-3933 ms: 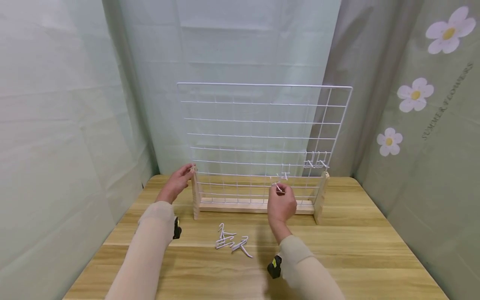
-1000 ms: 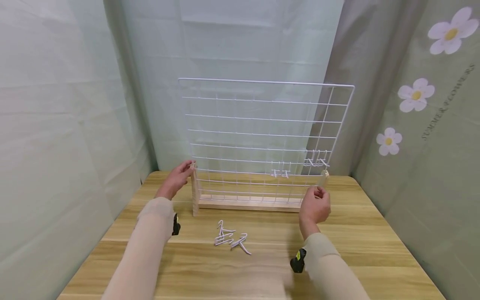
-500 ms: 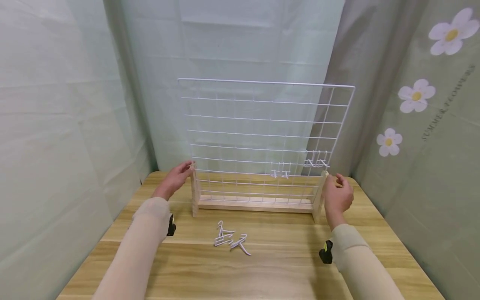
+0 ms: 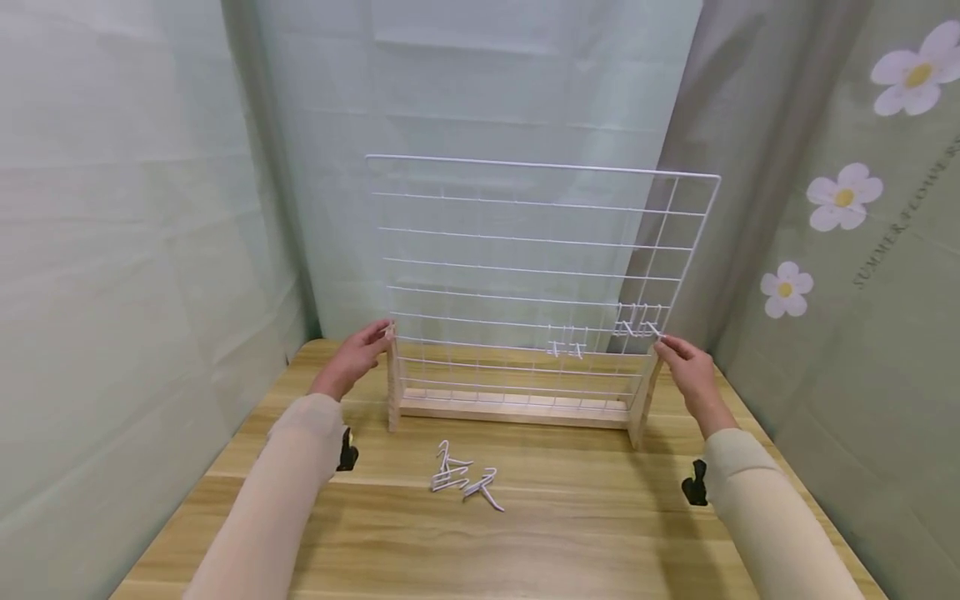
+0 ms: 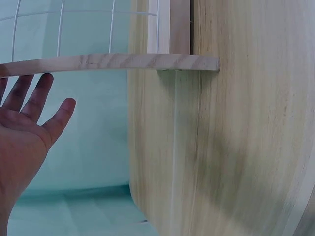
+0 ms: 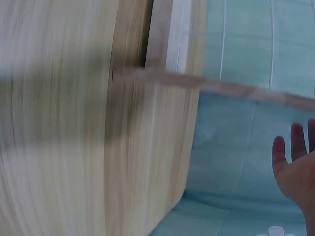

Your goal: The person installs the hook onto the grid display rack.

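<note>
A white wire grid panel [image 4: 540, 165] stands upright in a wooden stand [image 4: 517, 408] on the table. My left hand [image 4: 351, 360] rests its fingertips near the top of the left wooden upright [image 4: 393, 383]; the left wrist view shows these fingers extended against the upright's outer face [image 5: 128, 61]. At the opposite end, my right hand [image 4: 690, 371] has its fingertips right at the top of the right upright [image 4: 641, 400], and its fingers look fairly straight in the right wrist view. Two small white hooks [image 4: 576, 348] hang low on the grid, with more hooks [image 4: 628, 327] higher at the right.
Several loose white hooks [image 4: 491, 497] lie in a small cluster on the wooden table [image 4: 570, 542], in front of the stand. Pale green curtains [image 4: 150, 250] surround the table at the back and sides, the right one printed with white flowers [image 4: 785, 289].
My right hand, earlier holding a hook at the grid's lower middle, has left it hanging beside another and moved right to the right upright. My left hand has stayed at the left upright.
</note>
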### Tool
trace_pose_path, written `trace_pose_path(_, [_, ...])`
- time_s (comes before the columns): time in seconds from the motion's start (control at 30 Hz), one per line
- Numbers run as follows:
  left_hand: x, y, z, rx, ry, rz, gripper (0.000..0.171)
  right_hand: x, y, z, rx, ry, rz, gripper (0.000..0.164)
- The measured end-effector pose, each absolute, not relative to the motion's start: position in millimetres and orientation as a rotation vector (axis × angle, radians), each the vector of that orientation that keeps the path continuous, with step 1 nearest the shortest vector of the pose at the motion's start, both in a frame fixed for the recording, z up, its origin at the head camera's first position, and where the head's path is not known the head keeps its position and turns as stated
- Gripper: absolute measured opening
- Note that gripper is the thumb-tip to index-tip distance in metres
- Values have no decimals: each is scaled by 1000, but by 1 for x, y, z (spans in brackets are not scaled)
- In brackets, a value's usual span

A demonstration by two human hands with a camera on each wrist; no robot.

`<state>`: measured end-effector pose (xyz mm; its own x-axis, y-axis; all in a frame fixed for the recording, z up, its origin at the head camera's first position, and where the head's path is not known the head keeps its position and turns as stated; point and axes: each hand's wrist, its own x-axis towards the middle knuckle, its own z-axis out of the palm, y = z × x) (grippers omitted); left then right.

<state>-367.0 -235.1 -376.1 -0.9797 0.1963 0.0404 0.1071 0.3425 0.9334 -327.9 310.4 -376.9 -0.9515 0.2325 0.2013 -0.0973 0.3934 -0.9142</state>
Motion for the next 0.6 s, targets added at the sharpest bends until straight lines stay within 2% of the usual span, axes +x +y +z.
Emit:
trace_pose_path(0.3, [-359, -247, -383, 328, 2533, 1666, 61, -325, 322, -373, 88, -2497, 1603, 60])
trace_pose_path(0.6, [-347, -267, -398, 338, 2537, 1597, 59, -330, 320, -382, 81, -2439, 1717, 61])
